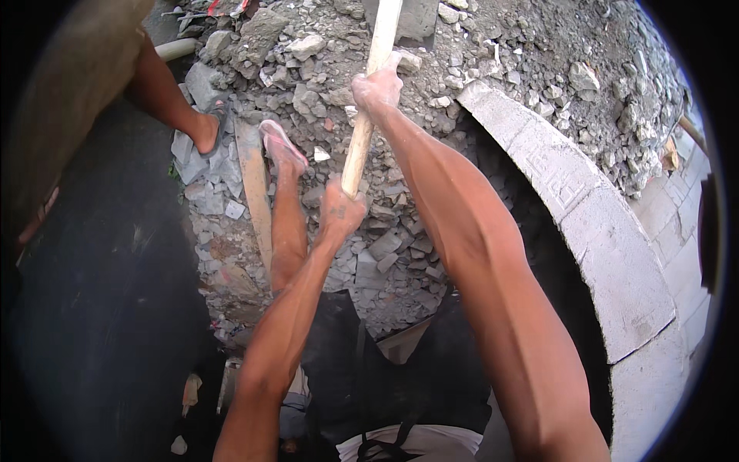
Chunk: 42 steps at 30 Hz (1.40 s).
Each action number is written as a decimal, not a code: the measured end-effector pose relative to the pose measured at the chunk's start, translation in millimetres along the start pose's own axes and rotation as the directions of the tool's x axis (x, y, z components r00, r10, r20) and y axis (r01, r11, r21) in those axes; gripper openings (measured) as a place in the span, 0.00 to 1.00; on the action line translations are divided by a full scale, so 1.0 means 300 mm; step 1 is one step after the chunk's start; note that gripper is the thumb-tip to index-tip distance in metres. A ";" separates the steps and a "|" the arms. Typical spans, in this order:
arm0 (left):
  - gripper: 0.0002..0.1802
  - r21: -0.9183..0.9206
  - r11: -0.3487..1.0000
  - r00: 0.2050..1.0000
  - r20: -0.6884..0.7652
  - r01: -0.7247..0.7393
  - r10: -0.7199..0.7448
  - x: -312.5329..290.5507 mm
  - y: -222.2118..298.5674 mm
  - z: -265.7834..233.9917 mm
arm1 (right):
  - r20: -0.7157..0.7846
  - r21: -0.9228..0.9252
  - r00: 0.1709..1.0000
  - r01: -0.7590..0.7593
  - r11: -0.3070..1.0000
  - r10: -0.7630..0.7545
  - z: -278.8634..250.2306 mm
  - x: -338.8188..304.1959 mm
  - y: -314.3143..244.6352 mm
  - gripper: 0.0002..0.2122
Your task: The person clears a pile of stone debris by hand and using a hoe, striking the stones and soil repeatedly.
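Both my hands are wrapped round a long pale wooden handle (359, 150) that slants up and slightly right through the middle of the view. My left hand (342, 208) grips its near end, at waist height over the rubble. Farther along, my right hand (377, 87) is closed round the same handle. The handle runs out past the top edge, so its far end is out of view. Beside it at the top lies a flat dark grey piece (416, 21); whether it belongs to the tool I cannot tell. Broken grey rubble (385, 246) lies below my hands.
My foot in a pink-strapped sandal (283, 145) stands on the rubble beside a narrow plank (254, 185). Another person's leg (173, 96) is close on the left. Pale concrete blocks (608, 239) form a raised edge along a dark gap at right. A gravel heap (600, 85) rises beyond.
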<state>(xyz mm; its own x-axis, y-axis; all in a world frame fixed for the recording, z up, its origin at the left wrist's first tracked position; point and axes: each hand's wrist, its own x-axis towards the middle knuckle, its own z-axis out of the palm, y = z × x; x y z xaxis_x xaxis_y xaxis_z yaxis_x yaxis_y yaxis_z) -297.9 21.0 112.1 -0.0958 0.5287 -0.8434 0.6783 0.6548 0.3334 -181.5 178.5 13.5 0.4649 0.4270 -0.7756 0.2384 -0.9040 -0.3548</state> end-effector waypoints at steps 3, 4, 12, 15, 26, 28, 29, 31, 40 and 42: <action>0.22 0.013 1.000 1.000 -0.012 0.013 -0.013 0.016 -0.105 0.017 | 0.097 -0.018 0.995 -0.020 1.000 0.021 0.043 -0.003 0.043 0.21; 0.23 0.016 1.000 1.000 -0.022 -0.009 0.009 0.027 -0.108 0.027 | 0.039 -0.003 0.999 0.005 1.000 -0.005 0.055 0.011 0.055 0.18; 0.14 -0.180 0.946 0.962 -0.002 -0.269 0.274 0.091 -0.212 0.033 | 0.007 0.004 0.990 0.142 0.990 -0.142 0.119 0.055 0.169 0.16; 0.08 -0.434 0.894 0.826 0.542 0.115 0.157 0.123 -0.271 0.023 | 0.018 0.084 0.990 0.141 0.986 -0.143 0.129 0.020 0.276 0.13; 0.16 -0.425 0.837 0.895 0.121 -0.345 0.430 0.174 -0.420 0.060 | 0.114 0.476 0.969 0.139 0.868 -0.218 0.121 -0.027 0.222 0.11; 0.16 -0.471 0.817 0.895 0.116 -0.333 0.432 0.187 -0.413 0.061 | 0.051 0.288 0.983 0.155 0.945 -0.176 0.137 0.102 0.141 0.13; 0.15 -0.511 0.795 0.897 0.098 -0.327 0.432 0.183 -0.413 0.069 | -0.081 0.050 0.943 0.328 0.943 -0.324 0.145 0.163 0.152 0.12; 0.15 -0.458 0.851 0.935 0.103 -0.257 0.338 0.145 -0.567 0.061 | 0.001 0.018 0.979 0.202 0.979 -0.202 0.291 0.028 0.243 0.12; 0.12 -0.475 0.878 0.945 0.311 0.064 0.100 -0.230 -0.963 0.110 | 0.068 0.110 0.997 -0.037 0.993 0.029 0.582 -0.237 0.786 0.13; 0.13 -0.539 0.793 0.909 0.414 0.284 -0.044 -0.385 -1.062 0.157 | 0.160 -0.088 0.979 -0.114 0.990 0.127 0.622 -0.354 0.902 0.14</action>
<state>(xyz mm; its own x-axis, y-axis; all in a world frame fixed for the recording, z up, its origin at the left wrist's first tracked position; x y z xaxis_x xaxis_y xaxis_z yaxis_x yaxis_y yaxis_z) -468.6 -274.2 83.5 0.1851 0.2281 -0.9559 0.1176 0.9606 0.2520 -325.5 -115.3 -97.7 0.3490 0.3004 -0.8877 0.2581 -0.9414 -0.2171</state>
